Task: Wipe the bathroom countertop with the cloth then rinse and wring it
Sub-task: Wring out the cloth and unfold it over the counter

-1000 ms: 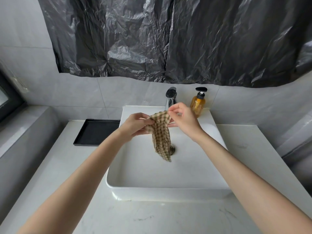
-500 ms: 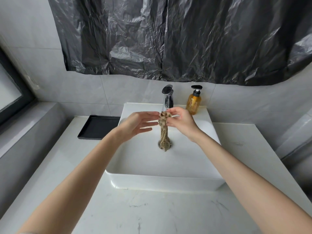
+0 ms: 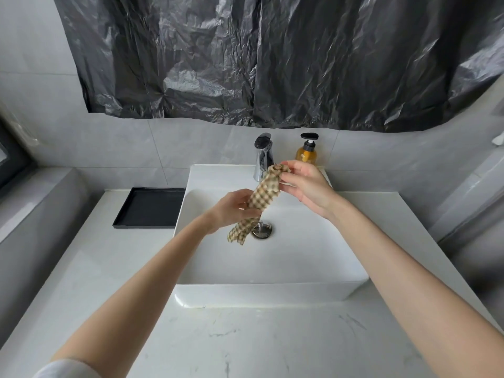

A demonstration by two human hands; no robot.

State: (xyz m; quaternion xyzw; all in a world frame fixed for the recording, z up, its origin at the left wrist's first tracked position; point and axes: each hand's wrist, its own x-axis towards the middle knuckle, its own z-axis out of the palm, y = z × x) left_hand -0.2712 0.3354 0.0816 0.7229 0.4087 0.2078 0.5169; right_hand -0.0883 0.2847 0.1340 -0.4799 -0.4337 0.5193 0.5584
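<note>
Head view, at the sink. The white rectangular basin (image 3: 261, 296) sits on the marbled countertop (image 3: 245, 345); its bowl holds only the metal drain plug (image 3: 262, 229), and no running water can be made out. The pump bottle (image 3: 306, 155) on the basin's back ledge holds amber liquid. A shallow black tray (image 3: 150, 208) lies on the counter, touching the basin's left wall.

The checked cloth (image 3: 263, 195), bunched into a loose rope, runs diagonally above the bowl between my two hands. My left hand (image 3: 231, 211) is the lower one, its fingers curled round the cloth's middle. The free tail hangs below that grip, just left of the drain; whether it touches the bowl cannot be told. My right hand (image 3: 305, 184) is higher and farther back and pinches the cloth's top end between thumb and fingertips, the other fingers loosely spread. Both forearms reach in over the counter's front edge.

The chrome faucet (image 3: 263, 156) stands directly behind the cloth's top end, which covers part of its base. Crumpled black plastic sheeting (image 3: 272, 64) hangs over the grey tiled wall (image 3: 122, 148) above.
</note>
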